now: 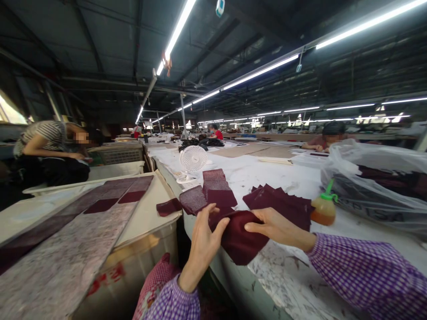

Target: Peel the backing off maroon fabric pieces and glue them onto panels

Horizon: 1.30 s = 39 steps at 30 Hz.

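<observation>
A dark maroon fabric piece (245, 243) hangs between my hands over the near edge of the white table. My left hand (204, 238) has it by the left side, thumb in front and fingers partly behind the cloth. At its upper right, my right hand (275, 226) pinches the same piece between thumb and fingers. Just beyond lie small stacked pieces (216, 182) with a greyish, speckled face. A fanned pile of maroon pieces (283, 202) lies behind my right hand, partly covered by it. One loose maroon piece (169, 207) rests at the left, by the table edge.
A white fan (193, 159) stands farther back. To the right are a green-capped oil bottle (324, 210) and a clear plastic bag (376, 191) of dark cloth. Maroon pieces lie on a speckled board (96, 240) across a cream bin (147, 253). Co-workers sit left and across.
</observation>
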Tool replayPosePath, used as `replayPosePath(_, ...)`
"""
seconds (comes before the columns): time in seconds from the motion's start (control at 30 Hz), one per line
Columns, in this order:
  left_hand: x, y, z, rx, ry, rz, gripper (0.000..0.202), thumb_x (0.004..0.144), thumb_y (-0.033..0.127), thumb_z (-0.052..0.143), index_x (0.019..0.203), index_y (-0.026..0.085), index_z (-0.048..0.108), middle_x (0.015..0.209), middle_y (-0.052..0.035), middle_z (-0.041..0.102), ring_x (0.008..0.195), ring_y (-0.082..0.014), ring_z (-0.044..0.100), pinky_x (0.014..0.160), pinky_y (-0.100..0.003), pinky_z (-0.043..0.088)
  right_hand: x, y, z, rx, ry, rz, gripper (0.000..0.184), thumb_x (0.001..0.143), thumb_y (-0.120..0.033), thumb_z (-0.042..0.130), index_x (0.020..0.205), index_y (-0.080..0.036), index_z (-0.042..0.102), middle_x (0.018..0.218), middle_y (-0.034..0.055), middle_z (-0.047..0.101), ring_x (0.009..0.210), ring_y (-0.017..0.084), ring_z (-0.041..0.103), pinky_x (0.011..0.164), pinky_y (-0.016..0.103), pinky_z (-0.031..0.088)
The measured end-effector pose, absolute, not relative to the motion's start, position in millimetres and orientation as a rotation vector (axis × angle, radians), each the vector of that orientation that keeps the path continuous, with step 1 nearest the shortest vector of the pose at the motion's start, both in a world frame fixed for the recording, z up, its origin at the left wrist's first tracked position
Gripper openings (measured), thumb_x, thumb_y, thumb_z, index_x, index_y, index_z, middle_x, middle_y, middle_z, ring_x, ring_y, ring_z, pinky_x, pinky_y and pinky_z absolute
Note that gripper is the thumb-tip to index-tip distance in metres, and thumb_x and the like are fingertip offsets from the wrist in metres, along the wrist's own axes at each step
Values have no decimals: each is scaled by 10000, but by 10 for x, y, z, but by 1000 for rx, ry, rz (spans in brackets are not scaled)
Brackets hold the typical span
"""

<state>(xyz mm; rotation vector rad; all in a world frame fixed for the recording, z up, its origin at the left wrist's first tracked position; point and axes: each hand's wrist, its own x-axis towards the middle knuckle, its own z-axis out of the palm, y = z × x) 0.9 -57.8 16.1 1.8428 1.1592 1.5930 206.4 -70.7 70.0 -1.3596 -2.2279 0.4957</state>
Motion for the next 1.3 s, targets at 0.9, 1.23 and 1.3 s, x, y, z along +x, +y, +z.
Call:
replayPosePath(0.9,463,-1036,144,1806,972,1513,293,694,230,696,948,214,550,901,-36,613,773,-178,582,714,-301,486,1902,-820,689,-1269,-1853,820,277,804,-401,539,675,-157,545,572,-38,499,515,84,432,447,198,320)
replayPosePath(1.23,358,-956,113,1665,888,1487,121,836,243,529,913,191,607,851,-49,694,786,-183,655,750,-286,509,1829,-845,686,-1061,-1794,1130,254,761,-393,615,735,-154,532,627,-21,549,540,89,506,521,225,421)
replayPosePath(1.3,333,-940,105,1653,915,1496,136,850,263,511,882,184,618,825,-47,694,753,-177,653,713,-267,510,1834,-840,680,-1059,-1812,1126,229,770,-370,601,731,-150,550,617,-12,568,542,94,523,537,234,436)
